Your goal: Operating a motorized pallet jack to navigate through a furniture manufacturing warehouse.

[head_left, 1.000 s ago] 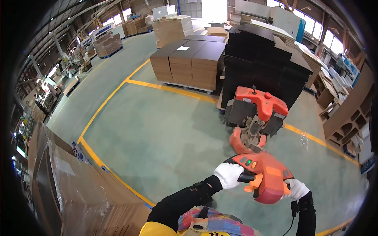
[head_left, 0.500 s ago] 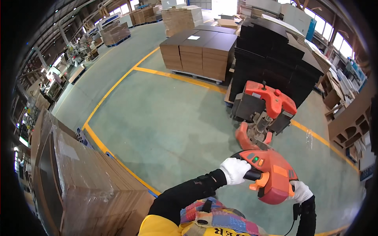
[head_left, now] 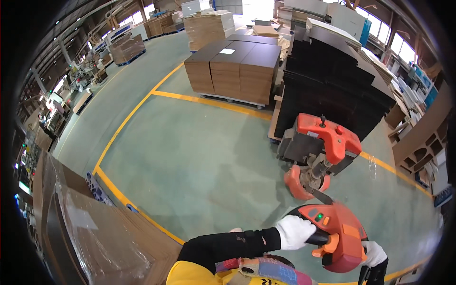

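Both my hands, in white gloves, are on the red control handle [head_left: 350, 237] of an electric pallet truck. My left hand [head_left: 295, 232] wraps round the black grip on the handle's left side, beside an orange lever. On the far right side, my right hand [head_left: 375, 254] closes round the other grip, its fingers partly hidden by the handle. A green light shows on the handle's top. The truck's red and dark grey body [head_left: 327, 135] stands ahead, in front of a tall stack of black boards [head_left: 332, 80].
Film-wrapped brown boards [head_left: 104, 232] stand close at my left on a blue pallet [head_left: 98, 190]. Ahead is a pallet of brown-sided board stacks [head_left: 225, 71]. Yellow lines [head_left: 116, 135] mark the green floor. Cut-out board panels [head_left: 422, 142] are at right. A person [head_left: 45, 123] stands far left.
The control handle and both my hands sit lower and farther right in view. The truck's body also appears slightly lower. Both hands keep their grip.
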{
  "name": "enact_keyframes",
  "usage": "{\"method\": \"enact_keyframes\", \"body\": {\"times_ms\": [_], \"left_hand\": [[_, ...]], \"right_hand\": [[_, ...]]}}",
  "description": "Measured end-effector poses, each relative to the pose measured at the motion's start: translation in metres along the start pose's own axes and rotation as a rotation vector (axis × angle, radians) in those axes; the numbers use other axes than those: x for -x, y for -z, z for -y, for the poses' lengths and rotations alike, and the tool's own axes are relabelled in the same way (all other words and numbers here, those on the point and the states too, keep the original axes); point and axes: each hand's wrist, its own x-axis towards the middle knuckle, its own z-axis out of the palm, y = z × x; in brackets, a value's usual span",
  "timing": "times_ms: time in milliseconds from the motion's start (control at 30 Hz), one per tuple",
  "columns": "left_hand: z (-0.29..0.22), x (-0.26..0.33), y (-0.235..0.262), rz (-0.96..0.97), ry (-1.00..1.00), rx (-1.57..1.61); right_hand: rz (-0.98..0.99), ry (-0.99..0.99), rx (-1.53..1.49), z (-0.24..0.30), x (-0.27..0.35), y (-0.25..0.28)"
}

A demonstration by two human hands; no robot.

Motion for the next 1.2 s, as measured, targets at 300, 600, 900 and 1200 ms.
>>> {"method": "enact_keyframes", "body": {"times_ms": [300, 600, 900, 1200], "left_hand": [[0.061, -0.028, 0.061, 0.179, -0.058, 0.028], [0.081, -0.048, 0.103, 0.185, -0.087, 0.026], [0.088, -0.063, 0.135, 0.14, -0.087, -0.018], [0.114, -0.082, 0.162, 0.217, -0.17, 0.117]], "right_hand": [[0.027, -0.023, -0.038, 0.055, -0.028, 0.011], [0.034, 0.048, -0.056, 0.088, -0.038, 0.03], [0.038, 0.145, -0.11, 0.114, -0.039, 0.05], [-0.03, 0.18, 0.098, 0.165, -0.041, 0.069]]}}
